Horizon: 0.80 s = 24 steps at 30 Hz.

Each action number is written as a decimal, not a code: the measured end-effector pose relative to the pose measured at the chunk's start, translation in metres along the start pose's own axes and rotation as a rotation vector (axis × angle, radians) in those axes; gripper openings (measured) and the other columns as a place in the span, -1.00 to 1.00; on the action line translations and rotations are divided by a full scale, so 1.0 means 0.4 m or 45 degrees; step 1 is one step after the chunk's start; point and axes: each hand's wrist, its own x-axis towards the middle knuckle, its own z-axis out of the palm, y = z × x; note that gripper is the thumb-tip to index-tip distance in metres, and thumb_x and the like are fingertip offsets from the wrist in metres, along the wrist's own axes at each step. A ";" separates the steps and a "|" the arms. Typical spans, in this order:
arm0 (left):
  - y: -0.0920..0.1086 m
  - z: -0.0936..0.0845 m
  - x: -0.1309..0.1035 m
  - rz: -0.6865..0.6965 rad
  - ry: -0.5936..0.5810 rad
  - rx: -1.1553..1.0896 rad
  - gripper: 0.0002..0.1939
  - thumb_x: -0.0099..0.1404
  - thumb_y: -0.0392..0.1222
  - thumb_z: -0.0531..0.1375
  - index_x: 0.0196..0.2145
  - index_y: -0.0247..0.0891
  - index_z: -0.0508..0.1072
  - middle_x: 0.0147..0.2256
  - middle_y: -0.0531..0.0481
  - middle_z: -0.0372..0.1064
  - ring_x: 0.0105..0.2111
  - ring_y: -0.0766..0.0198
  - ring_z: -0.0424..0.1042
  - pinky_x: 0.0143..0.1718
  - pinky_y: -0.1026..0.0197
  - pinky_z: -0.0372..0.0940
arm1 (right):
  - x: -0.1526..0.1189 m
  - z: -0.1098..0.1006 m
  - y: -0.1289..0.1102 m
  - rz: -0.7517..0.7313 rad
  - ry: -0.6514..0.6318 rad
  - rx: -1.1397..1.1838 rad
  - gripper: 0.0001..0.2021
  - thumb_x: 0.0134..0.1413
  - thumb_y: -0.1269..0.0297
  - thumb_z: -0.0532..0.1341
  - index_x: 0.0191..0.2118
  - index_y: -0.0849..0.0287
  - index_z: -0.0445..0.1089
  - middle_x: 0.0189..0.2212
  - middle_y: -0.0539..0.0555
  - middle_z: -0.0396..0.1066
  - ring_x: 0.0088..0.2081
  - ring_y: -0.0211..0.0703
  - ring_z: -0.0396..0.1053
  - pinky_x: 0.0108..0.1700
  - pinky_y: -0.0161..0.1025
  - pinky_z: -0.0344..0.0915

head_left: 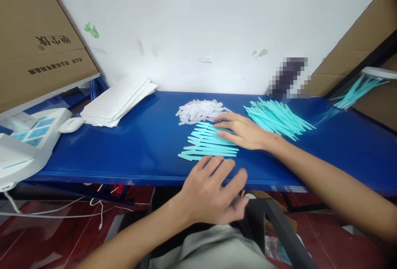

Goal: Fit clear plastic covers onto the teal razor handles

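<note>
A row of flat turquoise sticks point(211, 147) lies side by side on the blue table, near its front edge. My right hand point(245, 132) reaches over the row's right end, fingers spread, its fingertips at the upper sticks and beside a heap of small white translucent pieces point(200, 110). My left hand point(214, 188) hovers at the table's front edge, just below the row, with its fingers curled and apart and nothing visible in them. A larger loose pile of turquoise sticks point(277, 118) lies to the right, behind my right forearm.
A stack of white paper sheets or bags point(116, 101) lies at the back left. Beside it are a white oval case point(71, 124) and a white device with blue keys point(40, 136). Cardboard point(40, 54) stands left; a clear bag of turquoise sticks point(356, 91) is at right.
</note>
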 end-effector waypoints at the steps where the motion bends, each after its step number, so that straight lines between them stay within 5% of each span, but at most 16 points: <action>1: -0.002 -0.007 0.006 0.005 0.096 -0.046 -0.77 0.32 -0.11 0.13 -0.20 -0.28 0.50 -0.28 -0.14 0.47 -0.27 0.10 0.40 -0.25 0.07 0.30 | -0.001 -0.001 0.001 -0.009 0.002 -0.001 -0.49 0.44 0.00 -0.01 0.13 0.22 0.52 0.21 0.29 0.40 0.23 0.24 0.32 0.22 0.19 0.24; 5: -0.069 -0.071 0.025 -0.260 0.212 -0.151 -0.75 0.32 -0.20 0.12 -0.51 -0.20 0.20 -0.52 0.03 0.20 -0.46 0.24 0.19 -0.36 0.10 0.11 | 0.001 -0.007 0.004 0.030 0.087 -0.031 -0.52 0.45 0.08 -0.04 0.18 0.17 0.48 0.14 0.24 0.45 0.16 0.17 0.39 0.12 0.06 0.32; 7: -0.133 -0.111 0.034 -0.474 0.142 -0.324 -0.70 0.37 -0.21 0.11 -0.50 -0.20 0.14 -0.53 0.09 0.13 -0.50 0.30 0.15 -0.38 0.13 0.07 | 0.003 -0.009 0.010 0.067 0.108 -0.067 -0.55 0.44 0.15 -0.02 0.17 0.17 0.49 0.04 0.23 0.51 0.06 0.14 0.45 0.02 -0.01 0.35; 11: -0.286 -0.145 0.081 -0.635 0.352 -0.614 -0.74 0.31 -0.05 0.23 -0.39 -0.18 0.23 -0.55 0.18 0.03 -0.57 0.36 -0.02 -0.51 0.24 -0.03 | 0.006 -0.007 0.027 0.069 0.017 -0.105 -0.59 0.38 0.12 0.08 0.09 0.20 0.55 -0.06 0.24 0.54 -0.04 0.14 0.47 -0.09 -0.05 0.35; 15: -0.428 -0.094 0.161 -0.645 -0.127 -0.481 -0.69 0.30 0.00 0.18 -0.51 -0.23 0.33 -0.56 0.09 0.15 -0.52 0.33 0.10 -0.44 0.22 0.04 | 0.005 -0.007 0.037 0.060 -0.011 -0.096 -0.56 0.40 0.05 0.07 0.05 0.21 0.57 -0.08 0.23 0.52 -0.04 0.11 0.46 -0.06 -0.06 0.34; 19: -0.522 -0.012 0.193 -0.610 -0.385 -0.143 -0.56 0.31 -0.09 0.09 -0.70 -0.21 0.24 -0.67 0.11 -0.04 -0.58 0.35 -0.03 -0.42 0.16 -0.02 | 0.010 -0.007 0.040 0.049 -0.041 -0.069 -0.61 0.39 0.08 0.10 0.00 0.17 0.60 -0.07 0.22 0.51 -0.05 0.08 0.47 -0.06 -0.09 0.35; 24: -0.549 0.022 0.137 -0.287 -0.443 -0.104 -0.77 0.33 -0.13 0.10 -0.28 -0.29 0.50 -0.46 0.01 0.31 -0.46 0.22 0.25 -0.35 0.17 0.12 | 0.014 -0.007 0.045 0.063 -0.064 -0.051 -0.63 0.40 0.09 0.11 0.00 0.17 0.60 -0.11 0.20 0.49 -0.09 0.04 0.47 -0.09 -0.11 0.36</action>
